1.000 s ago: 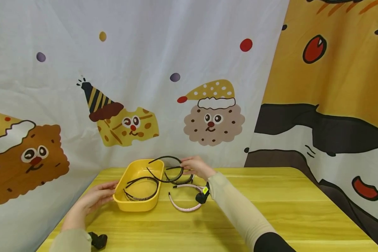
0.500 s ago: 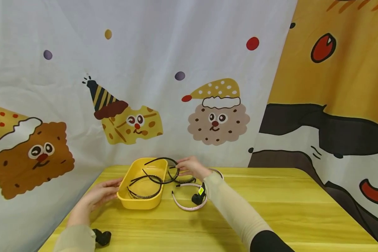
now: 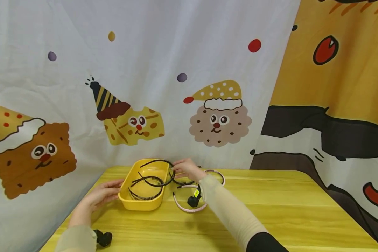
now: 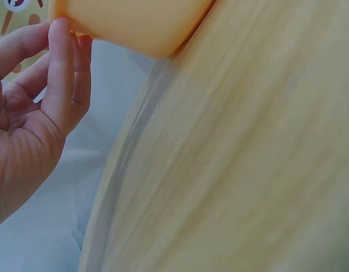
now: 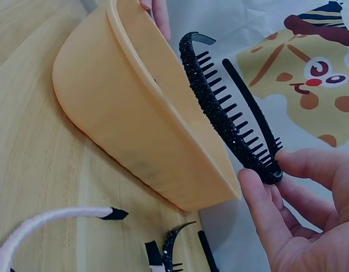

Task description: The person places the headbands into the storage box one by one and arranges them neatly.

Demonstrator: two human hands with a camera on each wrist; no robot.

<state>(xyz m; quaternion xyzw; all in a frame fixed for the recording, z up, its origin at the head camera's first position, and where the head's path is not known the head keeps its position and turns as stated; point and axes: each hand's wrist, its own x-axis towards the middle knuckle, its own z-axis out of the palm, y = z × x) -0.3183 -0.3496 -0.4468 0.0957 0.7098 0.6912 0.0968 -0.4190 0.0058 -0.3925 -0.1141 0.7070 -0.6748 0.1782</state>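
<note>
My right hand (image 3: 186, 168) pinches a black toothed headband (image 5: 217, 105) at the middle of its curve. The headband's open ends reach over the yellow plastic basin (image 3: 141, 205), and its curved side is by the basin's right rim. Black glitter covers the band in the right wrist view. My left hand (image 3: 105, 194) holds the basin's left rim between thumb and fingers (image 4: 61, 68). Inside the basin lies at least one more black headband (image 3: 160, 193); overlap hides whether there are others.
Right of the basin, a pale pink headband (image 3: 190, 210) lies on the wood-grain table (image 3: 286, 206). Behind my right arm are another pink-and-dark headband (image 3: 223, 176) and a black headband (image 3: 184, 182), partly hidden. A printed curtain (image 3: 170, 45) hangs along the table's back edge.
My right hand has carried the black headband left, further over the basin. The left hand keeps its hold on the basin's rim. The head view has shifted slightly.
</note>
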